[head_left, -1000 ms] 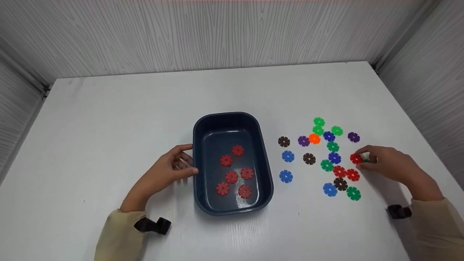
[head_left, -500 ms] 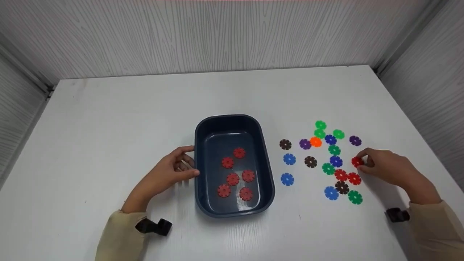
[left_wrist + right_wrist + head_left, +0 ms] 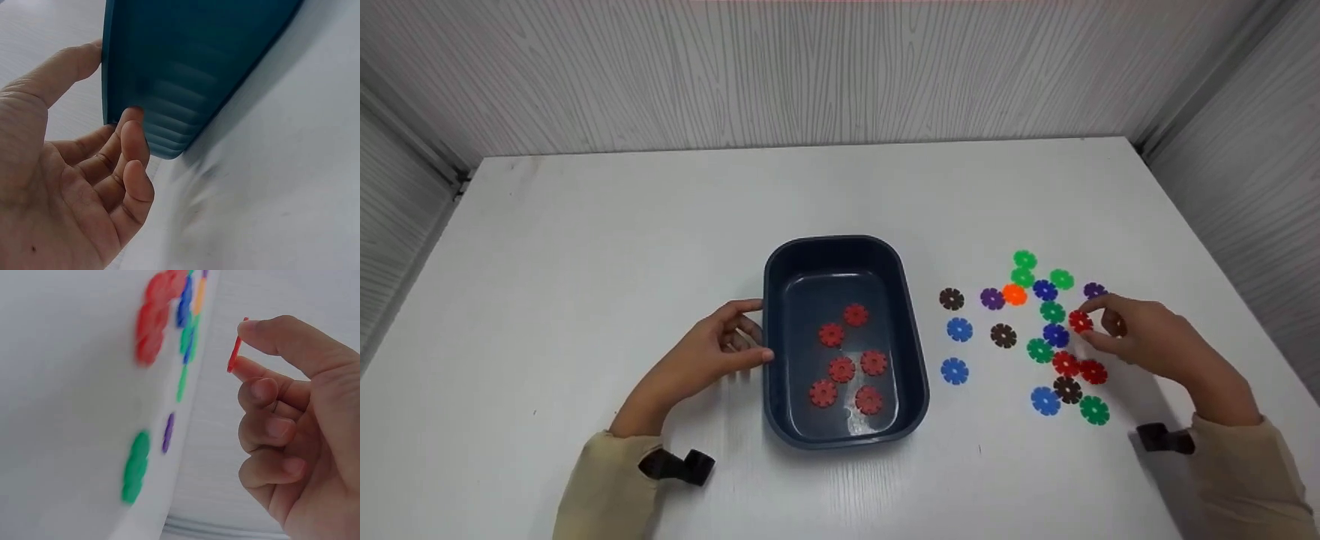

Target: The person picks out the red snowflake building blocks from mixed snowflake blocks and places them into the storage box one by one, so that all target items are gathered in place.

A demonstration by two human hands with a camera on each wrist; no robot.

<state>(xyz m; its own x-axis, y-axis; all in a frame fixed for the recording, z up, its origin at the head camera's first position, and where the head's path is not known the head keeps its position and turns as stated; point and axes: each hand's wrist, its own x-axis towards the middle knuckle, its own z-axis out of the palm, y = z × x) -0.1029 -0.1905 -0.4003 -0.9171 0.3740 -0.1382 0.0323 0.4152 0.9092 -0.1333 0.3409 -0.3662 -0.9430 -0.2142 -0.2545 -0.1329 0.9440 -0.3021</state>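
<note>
In the head view my left hand [image 3: 716, 345] holds the left side of a dark blue plastic tub [image 3: 919, 360], thumb over the rim. The left wrist view shows the other fingers bent beside the tub's outer wall [image 3: 185, 73]. My right hand [image 3: 1147, 337] pinches a red snowflake disc [image 3: 1081, 322] between thumb and index finger. Seen edge-on in the right wrist view, that disc [image 3: 237, 349] is up off the table, the remaining fingers curled below it. Two more red discs [image 3: 1093, 371] lie just in front of the hand.
Several red discs [image 3: 841, 369] lie flat inside the tub. To its right, loose discs are spread on the white table [image 3: 615, 240]: blue [image 3: 955, 371], brown [image 3: 1003, 335], green [image 3: 1094, 410], orange [image 3: 1015, 294] and purple [image 3: 1095, 289]. A grained panel [image 3: 810, 75] stands behind.
My right hand has taken hold of the red disc, lifted it from the table and moved slightly left and away from me. The left hand stays at the tub.
</note>
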